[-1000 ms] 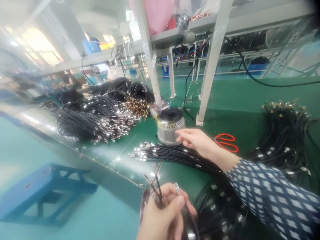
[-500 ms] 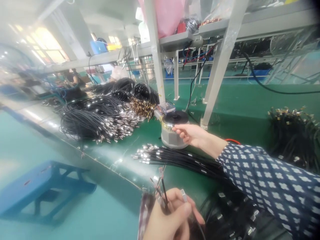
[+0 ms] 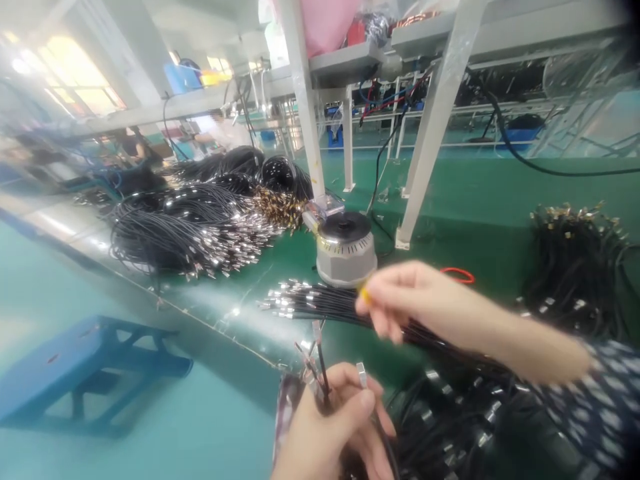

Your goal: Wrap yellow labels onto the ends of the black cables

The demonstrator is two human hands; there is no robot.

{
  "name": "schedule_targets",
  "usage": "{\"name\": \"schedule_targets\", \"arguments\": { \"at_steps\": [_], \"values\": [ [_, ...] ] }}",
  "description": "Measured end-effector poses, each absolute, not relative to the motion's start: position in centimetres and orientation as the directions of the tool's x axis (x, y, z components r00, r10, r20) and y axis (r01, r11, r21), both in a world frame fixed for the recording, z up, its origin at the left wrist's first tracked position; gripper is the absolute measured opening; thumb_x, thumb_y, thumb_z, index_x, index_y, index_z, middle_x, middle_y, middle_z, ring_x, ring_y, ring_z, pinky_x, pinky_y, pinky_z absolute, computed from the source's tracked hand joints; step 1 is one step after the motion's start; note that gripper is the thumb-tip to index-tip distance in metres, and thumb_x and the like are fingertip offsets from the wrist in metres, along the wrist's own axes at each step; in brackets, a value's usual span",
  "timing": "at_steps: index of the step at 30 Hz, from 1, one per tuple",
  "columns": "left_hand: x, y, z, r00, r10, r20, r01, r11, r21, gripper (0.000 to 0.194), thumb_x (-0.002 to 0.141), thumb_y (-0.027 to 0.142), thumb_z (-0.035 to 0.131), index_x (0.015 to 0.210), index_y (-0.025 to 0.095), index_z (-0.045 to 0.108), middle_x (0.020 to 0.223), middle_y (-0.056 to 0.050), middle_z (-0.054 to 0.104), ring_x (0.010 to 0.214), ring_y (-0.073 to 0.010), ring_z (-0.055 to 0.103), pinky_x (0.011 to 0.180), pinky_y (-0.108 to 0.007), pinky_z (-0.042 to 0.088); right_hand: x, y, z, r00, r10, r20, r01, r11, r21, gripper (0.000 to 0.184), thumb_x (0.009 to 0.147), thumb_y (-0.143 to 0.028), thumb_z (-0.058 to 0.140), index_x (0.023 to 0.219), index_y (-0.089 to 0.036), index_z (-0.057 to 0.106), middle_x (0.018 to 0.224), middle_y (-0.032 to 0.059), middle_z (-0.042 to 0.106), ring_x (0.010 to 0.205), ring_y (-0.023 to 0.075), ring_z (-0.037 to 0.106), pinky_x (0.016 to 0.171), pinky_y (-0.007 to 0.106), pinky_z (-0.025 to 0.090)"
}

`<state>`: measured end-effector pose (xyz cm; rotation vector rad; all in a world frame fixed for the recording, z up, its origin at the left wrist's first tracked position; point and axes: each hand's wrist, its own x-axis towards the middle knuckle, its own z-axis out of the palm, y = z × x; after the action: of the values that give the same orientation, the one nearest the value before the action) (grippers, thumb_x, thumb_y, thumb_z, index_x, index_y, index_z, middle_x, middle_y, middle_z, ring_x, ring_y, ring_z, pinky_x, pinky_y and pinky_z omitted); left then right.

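Observation:
My left hand (image 3: 325, 430) is at the bottom centre, fingers closed round a small bunch of black cables (image 3: 320, 370) whose metal-tipped ends stick up. My right hand (image 3: 405, 297) hovers above a flat bundle of black cables (image 3: 320, 303) on the green bench, pinching a small yellow piece (image 3: 365, 293) between thumb and fingers. Just behind that hand stands a round grey dispenser with a black top (image 3: 345, 247). A coil of black cable (image 3: 450, 413) lies under my right forearm.
Large heaps of black cables with silver and gold ends (image 3: 200, 227) cover the bench's left. Another dark heap (image 3: 575, 260) lies at right. Red scissor handles (image 3: 457, 273) peek behind my wrist. White frame legs (image 3: 425, 147) rise behind the dispenser. A blue stool (image 3: 85, 373) stands on the floor.
My right hand has drawn back from the grey dispenser toward me, now pinching a small yellow piece. My left hand has kept its grip on the cable bunch.

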<state>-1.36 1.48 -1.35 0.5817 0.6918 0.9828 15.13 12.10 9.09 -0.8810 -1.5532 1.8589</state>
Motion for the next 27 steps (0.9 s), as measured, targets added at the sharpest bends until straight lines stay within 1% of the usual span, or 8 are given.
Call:
{"name": "schedule_targets", "arguments": {
  "at_steps": [3, 6, 10, 15, 20, 22, 24, 27],
  "values": [
    [-1.4, 1.4, 0.0, 0.327, 0.88, -0.344, -0.472, 0.467, 0.747, 0.022, 0.083, 0.035, 0.07, 0.089, 0.015, 0.062, 0.066, -0.003, 0.071, 0.032, -0.0065, 0.056, 0.029, -0.01, 0.035, 16.9, 8.5, 5.8, -0.661, 0.704, -0.258, 0.139, -0.224, -0.965, 0.056, 0.091, -0.06, 0.048, 0.075, -0.011, 0.069, 0.058, 0.0026, 0.063, 0.048, 0.0086, 0.054, 0.05, 0.02, 0.042],
    [-1.2, 1.3, 1.4, 0.203, 0.894, -0.398, -0.377, 0.447, 0.811, 0.024, 0.08, 0.036, 0.073, 0.089, 0.015, 0.064, 0.061, 0.001, 0.066, 0.031, -0.0032, 0.051, 0.031, -0.01, 0.029, 17.8, 6.3, 5.0, -0.648, 0.703, -0.292, 0.217, -0.197, -0.956, 0.062, 0.092, -0.064, 0.041, 0.077, -0.011, 0.068, 0.06, 0.0027, 0.061, 0.052, 0.0104, 0.054, 0.054, 0.022, 0.044],
    [-0.6, 1.0, 2.3, 0.153, 0.9, -0.409, -0.296, 0.437, 0.849, 0.029, 0.075, 0.035, 0.077, 0.092, 0.015, 0.067, 0.057, 0.001, 0.064, 0.031, -0.0037, 0.049, 0.033, -0.012, 0.03, 18.0, 5.5, 6.1, -0.597, 0.755, -0.272, 0.377, -0.034, -0.925, 0.058, 0.097, -0.057, 0.035, 0.073, -0.013, 0.065, 0.06, 0.0016, 0.059, 0.055, 0.0117, 0.054, 0.056, 0.022, 0.044],
    [-0.1, 0.8, 2.5, 0.145, 0.909, -0.391, -0.222, 0.415, 0.882, 0.023, 0.075, 0.032, 0.076, 0.087, 0.015, 0.066, 0.05, 0.003, 0.06, 0.029, -0.0054, 0.047, 0.032, -0.014, 0.031, 17.9, 5.0, 6.8, -0.614, 0.773, -0.162, 0.509, 0.23, -0.83, 0.055, 0.101, -0.047, 0.031, 0.064, -0.017, 0.058, 0.058, -0.001, 0.057, 0.056, 0.0107, 0.052, 0.055, 0.023, 0.036],
    [0.1, 0.7, 2.6, 0.117, 0.916, -0.383, -0.126, 0.396, 0.909, 0.023, 0.078, 0.036, 0.072, 0.073, 0.016, 0.061, 0.048, 0.004, 0.056, 0.029, -0.0043, 0.044, 0.032, -0.014, 0.026, 17.9, 4.4, 7.0, -0.624, 0.772, -0.123, 0.567, 0.339, -0.751, 0.05, 0.1, -0.041, 0.033, 0.06, -0.018, 0.05, 0.055, -0.0032, 0.051, 0.052, 0.0094, 0.045, 0.053, 0.024, 0.031],
    [0.1, 0.6, 2.5, 0.093, 0.917, -0.387, -0.12, 0.396, 0.91, 0.023, 0.078, 0.035, 0.071, 0.072, 0.016, 0.06, 0.049, 0.004, 0.056, 0.029, -0.0036, 0.042, 0.031, -0.014, 0.025, 18.0, 4.4, 6.6, -0.579, 0.805, -0.13, 0.58, 0.295, -0.76, 0.05, 0.1, -0.042, 0.035, 0.059, -0.018, 0.051, 0.054, -0.0032, 0.051, 0.052, 0.01, 0.046, 0.053, 0.025, 0.032],
    [0.1, 0.5, 2.4, 0.067, 0.917, -0.394, -0.123, 0.399, 0.909, 0.021, 0.079, 0.034, 0.07, 0.073, 0.016, 0.061, 0.05, 0.004, 0.056, 0.028, -0.0033, 0.042, 0.032, -0.015, 0.025, 18.0, 4.5, 5.8, -0.482, 0.858, -0.177, 0.56, 0.146, -0.816, 0.047, 0.099, -0.047, 0.036, 0.067, -0.019, 0.056, 0.056, -0.0027, 0.056, 0.051, 0.0106, 0.049, 0.052, 0.025, 0.034],
    [0.1, 0.5, 2.3, 0.048, 0.916, -0.398, -0.124, 0.401, 0.908, 0.021, 0.079, 0.032, 0.07, 0.072, 0.015, 0.061, 0.052, 0.002, 0.058, 0.029, -0.0033, 0.043, 0.032, -0.015, 0.025, 17.8, 4.3, 4.4, -0.36, 0.901, -0.243, 0.337, -0.117, -0.934, 0.033, 0.095, -0.05, 0.045, 0.097, -0.02, 0.059, 0.076, 0.0008, 0.067, 0.062, 0.0136, 0.06, 0.059, 0.026, 0.045]
  ]
}}
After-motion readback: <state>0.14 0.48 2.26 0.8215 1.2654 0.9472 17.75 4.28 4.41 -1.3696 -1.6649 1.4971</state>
